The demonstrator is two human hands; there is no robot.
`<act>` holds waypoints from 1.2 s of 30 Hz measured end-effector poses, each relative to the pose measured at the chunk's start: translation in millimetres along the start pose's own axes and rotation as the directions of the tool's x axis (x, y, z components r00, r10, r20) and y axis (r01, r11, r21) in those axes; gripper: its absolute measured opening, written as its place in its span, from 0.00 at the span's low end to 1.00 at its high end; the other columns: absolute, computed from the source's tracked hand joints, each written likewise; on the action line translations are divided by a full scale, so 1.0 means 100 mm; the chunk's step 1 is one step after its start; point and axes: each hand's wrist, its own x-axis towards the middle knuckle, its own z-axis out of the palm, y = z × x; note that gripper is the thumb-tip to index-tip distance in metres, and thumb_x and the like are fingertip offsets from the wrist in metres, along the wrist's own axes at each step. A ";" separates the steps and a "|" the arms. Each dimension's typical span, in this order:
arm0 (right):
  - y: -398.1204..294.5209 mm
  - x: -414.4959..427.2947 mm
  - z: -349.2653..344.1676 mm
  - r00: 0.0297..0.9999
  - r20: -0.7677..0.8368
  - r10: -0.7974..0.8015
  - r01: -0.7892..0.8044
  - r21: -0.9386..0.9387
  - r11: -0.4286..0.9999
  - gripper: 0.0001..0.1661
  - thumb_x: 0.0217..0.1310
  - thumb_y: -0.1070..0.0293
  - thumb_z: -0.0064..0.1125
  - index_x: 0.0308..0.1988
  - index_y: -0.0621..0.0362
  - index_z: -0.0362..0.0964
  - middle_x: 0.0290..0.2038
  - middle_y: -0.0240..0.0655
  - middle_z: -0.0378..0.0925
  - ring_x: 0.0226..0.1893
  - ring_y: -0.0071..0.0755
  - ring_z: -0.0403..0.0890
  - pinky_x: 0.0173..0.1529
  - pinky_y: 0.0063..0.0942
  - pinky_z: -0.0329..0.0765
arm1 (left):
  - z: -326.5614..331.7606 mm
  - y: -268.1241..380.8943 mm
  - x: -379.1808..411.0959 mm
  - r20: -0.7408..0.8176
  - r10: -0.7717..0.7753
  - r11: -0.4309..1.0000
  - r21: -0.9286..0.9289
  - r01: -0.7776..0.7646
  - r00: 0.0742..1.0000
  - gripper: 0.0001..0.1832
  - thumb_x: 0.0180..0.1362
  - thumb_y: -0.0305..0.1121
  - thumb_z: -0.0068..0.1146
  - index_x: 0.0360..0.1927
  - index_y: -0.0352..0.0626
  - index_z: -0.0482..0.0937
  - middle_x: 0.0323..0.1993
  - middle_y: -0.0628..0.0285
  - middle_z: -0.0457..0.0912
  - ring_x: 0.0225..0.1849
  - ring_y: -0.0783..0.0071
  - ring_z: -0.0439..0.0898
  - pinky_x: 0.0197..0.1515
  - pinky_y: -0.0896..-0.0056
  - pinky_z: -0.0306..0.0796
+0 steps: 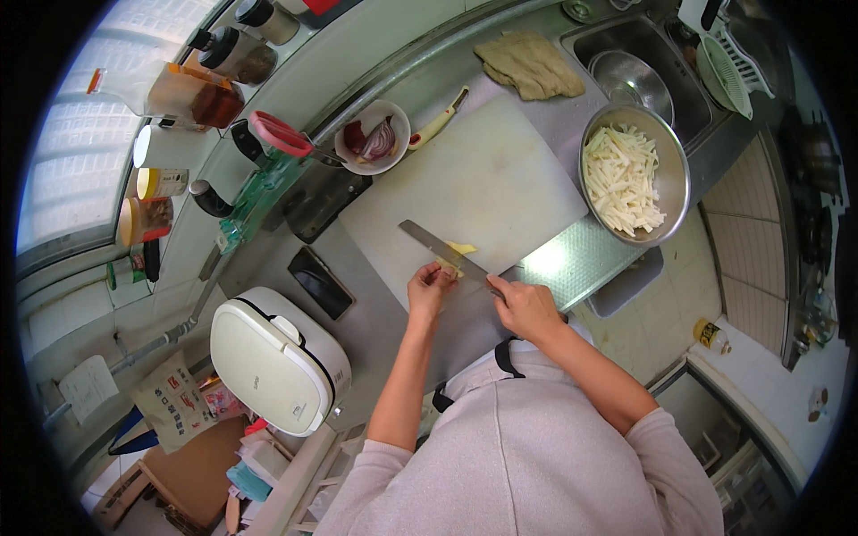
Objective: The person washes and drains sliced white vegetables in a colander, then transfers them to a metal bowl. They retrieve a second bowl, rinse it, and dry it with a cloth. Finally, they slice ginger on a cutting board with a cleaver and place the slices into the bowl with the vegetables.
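Observation:
My right hand (pixel 528 309) grips the handle of a kitchen knife (pixel 442 249), whose long blade points up and left over a white cutting board (pixel 482 181). Beside the blade, my left hand (pixel 430 289) pinches a small yellowish piece of food (pixel 448 266), possibly ginger, at the board's near edge. A thin yellow slice (pixel 462 248) lies on the board just past the blade. To the right, a steel bowl (pixel 682 181) holds many pale cut strips (pixel 623 181). How deep the blade sits in the held piece cannot be made out.
Behind the board are a white bowl (pixel 404 127) with red onion pieces (pixel 377 142), a peeler (pixel 439 120) and a folded cloth (pixel 529 65). Left stand a phone (pixel 322 283), a rice cooker (pixel 275 362) and a green knife rack (pixel 265 191). A sink (pixel 697 100) lies far right.

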 end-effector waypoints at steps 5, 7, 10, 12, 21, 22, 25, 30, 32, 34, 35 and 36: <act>-0.09 -0.12 -0.26 0.998 0.043 -0.041 0.043 -0.026 0.999 0.23 0.45 0.66 0.55 0.45 0.58 0.69 0.19 0.41 0.72 0.20 0.43 0.76 0.24 0.37 0.72 | 0.00 -0.01 -0.02 -0.012 -0.001 0.998 0.064 0.002 1.000 0.09 0.52 0.24 0.52 0.37 0.33 0.74 0.31 0.62 0.77 0.33 0.76 0.76 0.36 0.77 0.72; -0.19 -0.23 -0.37 0.993 0.101 -0.054 0.063 -0.089 0.994 0.22 0.45 0.66 0.56 0.45 0.58 0.69 0.20 0.41 0.72 0.19 0.42 0.76 0.24 0.36 0.72 | 0.01 0.02 -0.04 -0.056 0.068 0.988 0.146 -0.060 0.996 0.10 0.51 0.24 0.53 0.38 0.33 0.74 0.32 0.62 0.78 0.34 0.75 0.76 0.37 0.76 0.71; -0.20 -0.33 -0.40 0.990 0.134 -0.031 0.049 -0.133 0.990 0.23 0.45 0.66 0.56 0.46 0.59 0.69 0.20 0.41 0.72 0.19 0.41 0.76 0.23 0.35 0.72 | 0.04 0.03 -0.07 -0.082 0.106 0.986 0.134 -0.094 0.991 0.11 0.50 0.23 0.53 0.38 0.33 0.74 0.33 0.61 0.78 0.36 0.74 0.76 0.38 0.75 0.69; -0.20 -0.35 -0.40 0.991 0.133 -0.033 0.051 -0.132 0.990 0.24 0.45 0.66 0.56 0.46 0.59 0.68 0.20 0.41 0.72 0.19 0.40 0.76 0.23 0.34 0.72 | 0.03 0.02 -0.06 -0.081 0.107 0.989 0.112 -0.097 0.991 0.11 0.50 0.23 0.54 0.38 0.34 0.75 0.34 0.62 0.78 0.36 0.75 0.76 0.39 0.75 0.68; -0.23 -0.37 -0.43 0.993 0.121 -0.008 0.028 -0.161 0.987 0.23 0.46 0.66 0.55 0.45 0.60 0.68 0.19 0.41 0.72 0.19 0.41 0.76 0.23 0.34 0.73 | 0.04 0.04 -0.04 -0.021 0.057 0.988 0.142 -0.053 0.998 0.14 0.52 0.29 0.53 0.43 0.38 0.72 0.40 0.63 0.75 0.42 0.74 0.73 0.45 0.72 0.66; -0.24 -0.36 -0.44 0.992 0.129 -0.005 0.026 -0.162 0.986 0.23 0.46 0.66 0.55 0.45 0.61 0.68 0.20 0.42 0.72 0.19 0.41 0.77 0.23 0.35 0.73 | 0.04 0.04 -0.03 -0.025 0.067 0.987 0.149 -0.062 0.997 0.14 0.52 0.29 0.53 0.43 0.37 0.73 0.39 0.63 0.75 0.42 0.74 0.73 0.45 0.72 0.66; -0.27 -0.30 -0.47 0.986 0.164 0.006 0.025 -0.181 0.983 0.22 0.47 0.67 0.54 0.45 0.62 0.67 0.20 0.43 0.73 0.20 0.42 0.77 0.23 0.35 0.73 | 0.05 0.05 -0.02 -0.049 0.056 0.993 0.104 -0.050 0.997 0.11 0.50 0.25 0.53 0.39 0.35 0.74 0.36 0.64 0.77 0.38 0.76 0.73 0.41 0.74 0.66; -0.29 -0.22 -0.47 0.982 0.188 0.021 0.013 -0.175 0.984 0.22 0.47 0.67 0.54 0.44 0.64 0.67 0.19 0.44 0.73 0.19 0.44 0.77 0.24 0.36 0.73 | 0.02 -0.03 0.07 -0.051 0.032 0.998 0.056 -0.030 0.998 0.09 0.50 0.22 0.52 0.36 0.35 0.74 0.32 0.64 0.77 0.34 0.78 0.74 0.36 0.75 0.67; -0.29 -0.19 -0.47 0.982 0.189 0.024 0.007 -0.164 0.987 0.20 0.47 0.67 0.54 0.42 0.64 0.68 0.18 0.45 0.73 0.19 0.45 0.77 0.25 0.36 0.74 | 0.00 -0.05 0.09 -0.011 -0.007 0.999 0.034 0.007 1.000 0.09 0.50 0.21 0.51 0.37 0.36 0.74 0.34 0.63 0.77 0.34 0.76 0.74 0.36 0.75 0.68; -0.29 -0.17 -0.49 0.981 0.193 0.030 -0.002 -0.143 0.990 0.19 0.47 0.67 0.54 0.41 0.64 0.68 0.18 0.45 0.74 0.19 0.46 0.77 0.25 0.37 0.74 | 0.02 0.02 0.07 -0.020 -0.030 0.998 0.050 0.031 0.999 0.08 0.49 0.20 0.51 0.36 0.36 0.74 0.32 0.64 0.77 0.32 0.77 0.74 0.34 0.76 0.68; -0.29 -0.16 -0.49 0.980 0.194 0.037 -0.009 -0.146 0.989 0.19 0.46 0.67 0.54 0.42 0.62 0.68 0.18 0.44 0.74 0.19 0.45 0.77 0.25 0.37 0.73 | 0.03 0.05 0.06 -0.025 -0.042 0.997 0.059 0.043 0.999 0.08 0.49 0.20 0.51 0.35 0.36 0.74 0.32 0.64 0.78 0.31 0.78 0.74 0.34 0.77 0.68; -0.29 -0.16 -0.48 0.980 0.194 0.044 -0.015 -0.149 0.989 0.20 0.46 0.67 0.54 0.42 0.61 0.68 0.19 0.43 0.74 0.19 0.44 0.76 0.25 0.37 0.73 | 0.02 0.02 0.07 -0.013 -0.027 0.998 0.057 0.027 1.000 0.08 0.49 0.20 0.51 0.34 0.36 0.74 0.31 0.64 0.78 0.32 0.78 0.75 0.34 0.77 0.68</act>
